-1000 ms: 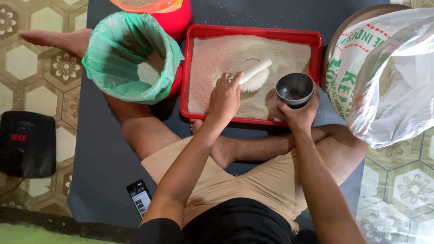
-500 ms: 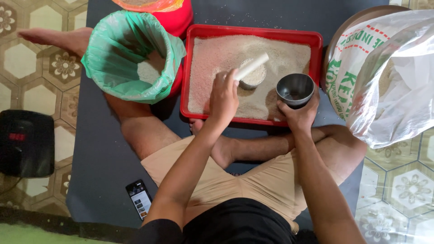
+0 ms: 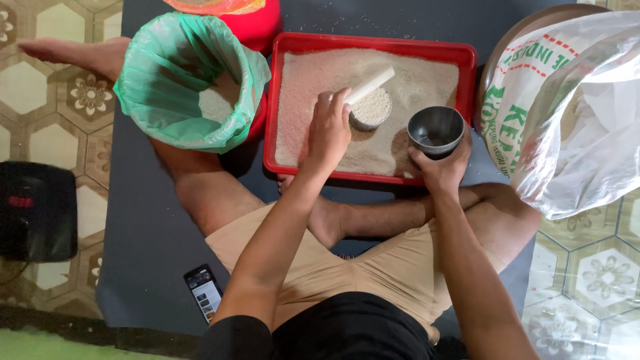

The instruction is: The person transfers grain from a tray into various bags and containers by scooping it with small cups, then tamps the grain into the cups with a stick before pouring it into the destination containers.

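Note:
A red tray (image 3: 373, 45) full of white rice lies in front of my crossed legs. My left hand (image 3: 330, 130) grips a short white stick (image 3: 369, 86) laid across the rim of a small metal cup (image 3: 371, 110) heaped with rice inside the tray. My right hand (image 3: 440, 170) holds an empty steel cup (image 3: 436, 130) at the tray's near right corner.
A red bucket lined with a green plastic bag (image 3: 180, 80) holding some rice stands left of the tray. A large white printed sack (image 3: 567, 107) sits on the right. A phone (image 3: 203, 291) lies on the dark mat (image 3: 143, 247); a black scale (image 3: 33, 210) rests on the tiled floor.
The white stick has moved from left of the heaped cup to lie across its top, and my left hand shifted slightly with it. The right hand and steel cup stayed put.

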